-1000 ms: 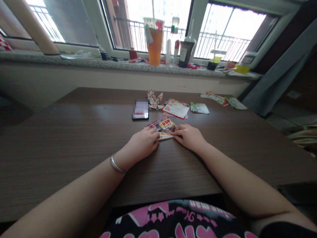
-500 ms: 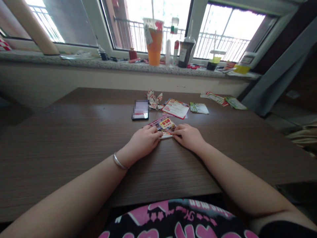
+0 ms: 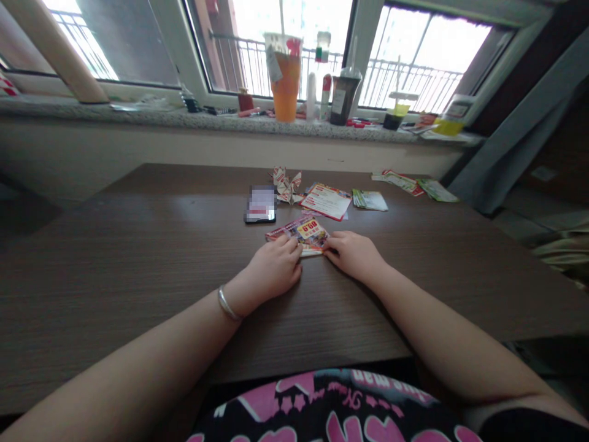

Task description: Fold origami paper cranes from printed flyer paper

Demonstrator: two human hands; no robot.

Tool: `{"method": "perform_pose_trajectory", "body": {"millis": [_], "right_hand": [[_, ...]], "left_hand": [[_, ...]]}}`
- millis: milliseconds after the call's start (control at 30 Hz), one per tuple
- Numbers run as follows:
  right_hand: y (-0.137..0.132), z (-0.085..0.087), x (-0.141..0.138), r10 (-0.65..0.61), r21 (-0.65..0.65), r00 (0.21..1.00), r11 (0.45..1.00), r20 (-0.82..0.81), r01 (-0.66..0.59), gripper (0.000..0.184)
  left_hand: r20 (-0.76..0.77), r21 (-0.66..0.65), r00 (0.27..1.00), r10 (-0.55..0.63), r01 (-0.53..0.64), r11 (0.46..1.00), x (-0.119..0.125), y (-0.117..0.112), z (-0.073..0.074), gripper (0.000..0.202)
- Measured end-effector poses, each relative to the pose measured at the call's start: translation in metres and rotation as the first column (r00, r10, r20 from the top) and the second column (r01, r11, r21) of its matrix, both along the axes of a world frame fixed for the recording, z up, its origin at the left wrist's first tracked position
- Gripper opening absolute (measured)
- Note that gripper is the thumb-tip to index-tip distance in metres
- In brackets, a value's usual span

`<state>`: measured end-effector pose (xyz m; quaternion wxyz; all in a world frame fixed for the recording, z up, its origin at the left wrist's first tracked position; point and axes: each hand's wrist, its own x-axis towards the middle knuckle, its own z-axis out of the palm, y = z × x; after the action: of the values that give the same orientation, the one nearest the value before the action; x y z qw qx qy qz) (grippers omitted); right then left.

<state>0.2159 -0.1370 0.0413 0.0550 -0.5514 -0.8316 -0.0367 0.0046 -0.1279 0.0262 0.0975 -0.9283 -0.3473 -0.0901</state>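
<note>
A colourful printed paper flyer (image 3: 313, 232) with a yellow price box lies on the table, its near edge folded into a narrow pale strip. My left hand (image 3: 276, 264) rests over its near left part, fingers curled down onto the paper and holding it. At the flyer's right near corner, my right hand (image 3: 354, 253) pinches the edge between thumb and fingers. The thumb of my left hand is mostly hidden. Just beyond the flyer lie a stack of printed sheets (image 3: 326, 201) and a phone (image 3: 260, 205) with a blurred screen.
Folded paper figures (image 3: 286, 184) stand behind the phone. Green-white cards (image 3: 370, 200) lie right of the sheets, with more paper strips (image 3: 404, 183) at the far right. Along the windowsill (image 3: 221, 123) stand an orange drink cup (image 3: 285, 86), a dark cup (image 3: 344, 98) and bottles.
My left hand has turned and drawn its thumb back from the folded edge. My right hand has shifted slightly right along the edge. More of the flyer's left side shows.
</note>
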Motion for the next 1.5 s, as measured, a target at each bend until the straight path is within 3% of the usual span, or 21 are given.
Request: {"method": "perform_pose_trajectory", "body": {"millis": [267, 467, 733, 1300, 1500], "right_hand": [[-0.0005, 0.0013, 0.0016, 0.023, -0.009, 0.999, 1.0, 0.034, -0.023, 0.024], [-0.0021, 0.0053, 0.0023, 0.041, -0.031, 0.999, 0.999, 0.016, -0.041, 0.023], [-0.0045, 0.0083, 0.0038, 0.051, -0.068, 0.998, 0.997, 0.047, -0.048, 0.024], [-0.0073, 0.0055, 0.0002, 0.188, -0.033, 0.982, 0.982, 0.023, -0.187, 0.025], [-0.0073, 0.006, 0.0008, 0.136, -0.036, 0.991, 0.99, 0.016, -0.135, 0.026]], "left_hand": [[0.021, -0.047, 0.999, 0.024, -0.023, 0.999, -0.0006, -0.0008, -0.0023, 0.04], [-0.049, -0.039, 0.999, -0.004, 0.002, 0.999, 0.0003, -0.0054, 0.0006, 0.051], [-0.07, -0.015, 0.997, -0.019, 0.018, 1.0, 0.0011, -0.0076, 0.0012, 0.049], [-0.066, -0.019, 0.998, -0.016, 0.015, 1.0, 0.0002, -0.0101, 0.0043, 0.053], [-0.045, -0.023, 0.999, -0.013, 0.012, 1.0, -0.0003, -0.01, 0.0014, 0.051]]}}
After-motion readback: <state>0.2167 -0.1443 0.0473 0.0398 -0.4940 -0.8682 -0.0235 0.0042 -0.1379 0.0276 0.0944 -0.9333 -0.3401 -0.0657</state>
